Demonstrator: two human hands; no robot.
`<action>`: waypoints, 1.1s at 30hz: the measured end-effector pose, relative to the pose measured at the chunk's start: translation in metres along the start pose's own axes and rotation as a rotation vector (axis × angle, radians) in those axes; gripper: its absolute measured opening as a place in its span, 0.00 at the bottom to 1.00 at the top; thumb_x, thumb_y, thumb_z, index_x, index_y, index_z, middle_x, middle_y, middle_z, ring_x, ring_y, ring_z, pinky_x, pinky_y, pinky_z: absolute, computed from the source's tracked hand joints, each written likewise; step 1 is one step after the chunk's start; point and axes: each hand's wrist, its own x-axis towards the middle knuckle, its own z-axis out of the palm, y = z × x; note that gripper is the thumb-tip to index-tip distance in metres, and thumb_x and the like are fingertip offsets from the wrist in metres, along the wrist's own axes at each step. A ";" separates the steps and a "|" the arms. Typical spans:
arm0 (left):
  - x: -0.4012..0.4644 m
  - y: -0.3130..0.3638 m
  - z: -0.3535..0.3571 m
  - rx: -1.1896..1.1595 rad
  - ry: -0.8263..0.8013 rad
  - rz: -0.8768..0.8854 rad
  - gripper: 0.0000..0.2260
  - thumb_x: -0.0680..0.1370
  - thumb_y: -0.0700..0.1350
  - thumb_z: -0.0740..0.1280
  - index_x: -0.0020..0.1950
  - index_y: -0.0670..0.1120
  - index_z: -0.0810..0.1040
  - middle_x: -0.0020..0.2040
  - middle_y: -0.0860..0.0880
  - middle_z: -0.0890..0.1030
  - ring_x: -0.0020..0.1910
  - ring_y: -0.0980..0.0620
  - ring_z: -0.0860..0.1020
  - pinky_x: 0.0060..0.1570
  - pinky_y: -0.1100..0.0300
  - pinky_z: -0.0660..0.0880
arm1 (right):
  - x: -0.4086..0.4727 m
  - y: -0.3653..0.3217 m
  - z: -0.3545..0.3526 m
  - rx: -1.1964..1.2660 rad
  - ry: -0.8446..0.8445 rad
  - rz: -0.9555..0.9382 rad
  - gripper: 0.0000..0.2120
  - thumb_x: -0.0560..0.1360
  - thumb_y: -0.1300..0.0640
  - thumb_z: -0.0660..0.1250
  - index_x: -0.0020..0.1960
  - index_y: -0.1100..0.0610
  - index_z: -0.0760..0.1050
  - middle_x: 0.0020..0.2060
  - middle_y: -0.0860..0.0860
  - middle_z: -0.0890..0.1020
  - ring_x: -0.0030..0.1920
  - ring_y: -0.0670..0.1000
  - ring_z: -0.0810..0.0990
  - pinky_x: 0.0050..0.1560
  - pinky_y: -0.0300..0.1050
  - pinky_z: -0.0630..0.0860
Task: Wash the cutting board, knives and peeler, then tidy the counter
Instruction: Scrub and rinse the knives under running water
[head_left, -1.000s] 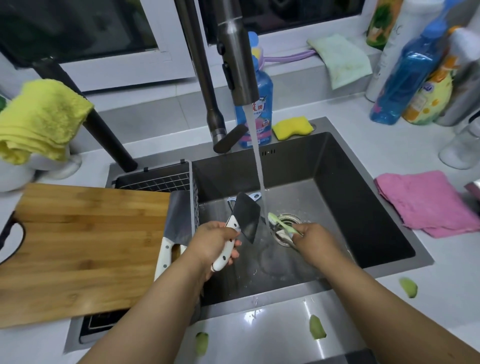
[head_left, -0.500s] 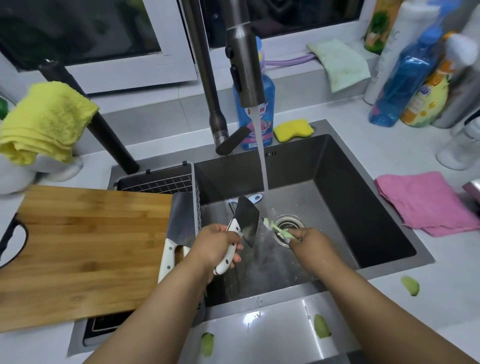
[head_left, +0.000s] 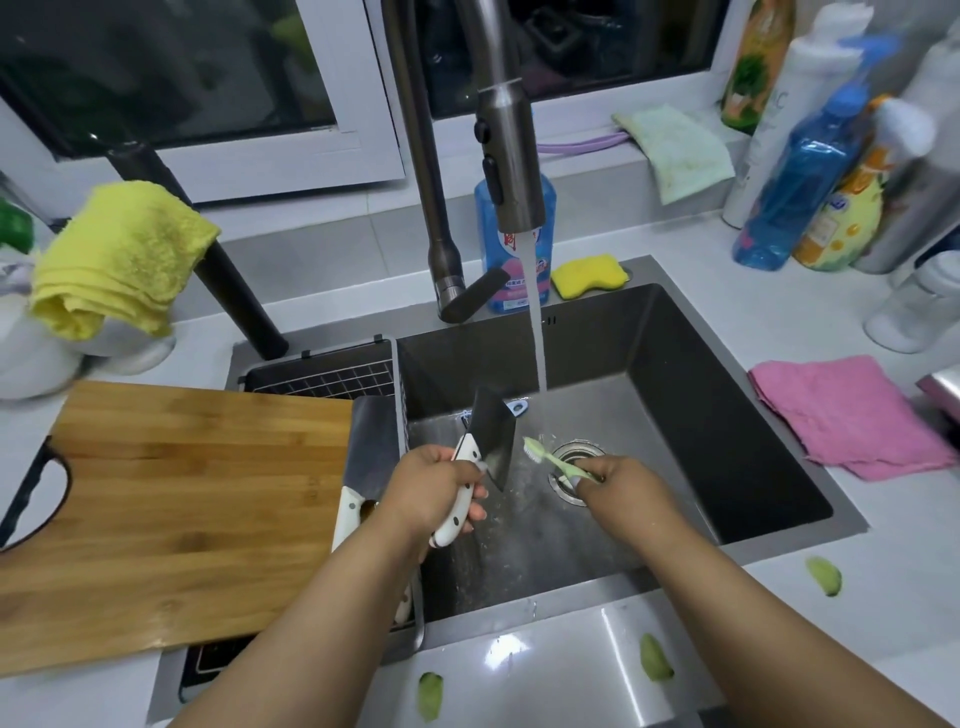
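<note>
My left hand (head_left: 434, 491) grips the white handle of a small dark-bladed knife (head_left: 493, 439), blade up, over the sink (head_left: 675, 415). My right hand (head_left: 621, 480) holds a pale green toothbrush (head_left: 550, 457), its bristles close to the blade's right edge. Water runs from the faucet (head_left: 511, 156) just right of the blade. A blue peeler (head_left: 517, 408) lies on the sink floor behind the knife. A bigger white-handled knife (head_left: 371, 452) rests on the rack beside the wooden cutting board (head_left: 182, 509).
Green peel scraps (head_left: 655, 657) lie on the front counter. A pink cloth (head_left: 852, 415) lies right of the sink. A yellow sponge (head_left: 589, 275) and a blue soap bottle (head_left: 511, 249) stand behind it. More bottles (head_left: 800, 176) crowd the back right. A yellow towel (head_left: 119, 254) sits left.
The toothbrush head has shifted left out of the water stream toward the knife blade. The left hand keeps the knife in nearly the same place.
</note>
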 end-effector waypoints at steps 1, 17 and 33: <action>-0.001 0.000 -0.001 -0.005 -0.004 0.001 0.02 0.77 0.34 0.65 0.49 0.38 0.72 0.31 0.41 0.75 0.21 0.49 0.72 0.21 0.65 0.67 | -0.001 -0.001 0.000 -0.001 0.003 0.002 0.12 0.76 0.51 0.64 0.57 0.46 0.80 0.36 0.47 0.77 0.43 0.53 0.78 0.41 0.38 0.67; -0.024 0.006 -0.053 -0.168 0.078 0.152 0.05 0.75 0.35 0.67 0.51 0.36 0.77 0.41 0.39 0.80 0.31 0.50 0.77 0.26 0.62 0.76 | -0.005 -0.022 0.005 0.019 0.048 -0.016 0.11 0.77 0.51 0.64 0.56 0.48 0.81 0.44 0.50 0.84 0.46 0.54 0.80 0.42 0.40 0.70; -0.031 -0.017 -0.136 -0.117 0.535 0.155 0.06 0.70 0.37 0.73 0.46 0.43 0.83 0.30 0.50 0.81 0.27 0.53 0.77 0.29 0.62 0.68 | 0.005 -0.034 0.023 0.080 0.051 -0.003 0.10 0.75 0.53 0.64 0.53 0.51 0.82 0.37 0.50 0.81 0.42 0.55 0.79 0.41 0.40 0.70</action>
